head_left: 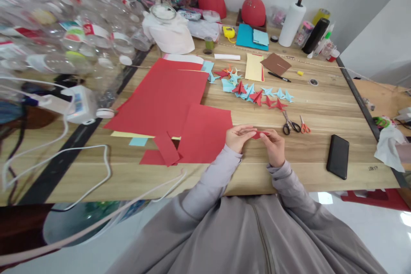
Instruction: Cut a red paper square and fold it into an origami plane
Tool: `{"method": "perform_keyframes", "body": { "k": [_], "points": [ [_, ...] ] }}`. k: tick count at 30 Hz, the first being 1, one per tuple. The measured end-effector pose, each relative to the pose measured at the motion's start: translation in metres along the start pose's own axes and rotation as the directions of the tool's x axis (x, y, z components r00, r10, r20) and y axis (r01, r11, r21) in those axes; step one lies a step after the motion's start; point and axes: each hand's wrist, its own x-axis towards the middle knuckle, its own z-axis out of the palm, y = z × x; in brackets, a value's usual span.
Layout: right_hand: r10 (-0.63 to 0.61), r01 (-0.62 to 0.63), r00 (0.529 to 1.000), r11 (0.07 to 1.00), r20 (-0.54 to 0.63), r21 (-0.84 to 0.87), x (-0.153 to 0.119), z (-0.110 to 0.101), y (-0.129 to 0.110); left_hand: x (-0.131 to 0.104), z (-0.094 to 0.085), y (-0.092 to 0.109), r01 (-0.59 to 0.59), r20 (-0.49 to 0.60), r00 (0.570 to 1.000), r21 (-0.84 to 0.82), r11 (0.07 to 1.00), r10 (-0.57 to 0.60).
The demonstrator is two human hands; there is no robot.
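Note:
Both of my hands pinch a small piece of folded red paper just above the wooden table. My left hand grips its left end, and my right hand has the right end between thumb and fingers. The fingers hide part of its folds. Beside my left hand lies a red paper sheet, overlapping a stack of larger red sheets. Folded paper figures in red and light blue are grouped beyond my hands. Black-handled scissors and small orange scissors lie right of them.
A black phone lies at the right. Red strips and a white cable are at the left, near many plastic bottles. Brown paper, a black pen and a white roll are farther back.

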Motion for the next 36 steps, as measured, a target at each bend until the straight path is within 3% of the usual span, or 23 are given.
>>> {"method": "perform_keyframes", "body": {
  "k": [5,11,19,24,27,33,36],
  "points": [
    [-0.003,-0.001,0.998,0.998,0.059,0.064,0.001,-0.002,0.000,-0.002,0.000,0.001,-0.078,0.021,0.997,0.125,0.989,0.076],
    [0.007,-0.015,0.996,0.995,0.085,0.098,0.000,-0.002,-0.003,-0.004,0.001,0.001,-0.095,0.074,0.994,0.139,0.986,0.085],
    [0.045,-0.051,0.996,0.995,0.071,0.081,0.000,-0.004,-0.002,-0.008,0.004,0.006,-0.123,0.068,0.991,0.204,0.971,0.111],
    [0.054,-0.059,0.994,0.997,0.091,0.047,0.000,-0.007,-0.005,-0.008,0.003,0.012,-0.104,0.097,0.992,0.239,0.965,0.083],
    [0.112,-0.124,0.987,0.986,0.111,0.108,0.001,-0.008,-0.007,-0.008,0.002,0.013,-0.086,0.128,0.990,0.246,0.965,0.056],
    [0.293,-0.329,0.942,0.903,0.165,0.275,0.003,-0.007,-0.010,-0.005,0.001,0.006,0.071,0.193,0.977,0.085,0.994,-0.086],
    [0.327,-0.369,0.928,0.879,0.180,0.304,0.004,-0.006,-0.009,-0.003,0.001,0.004,0.105,0.186,0.976,0.046,0.993,-0.111]
  ]
}}
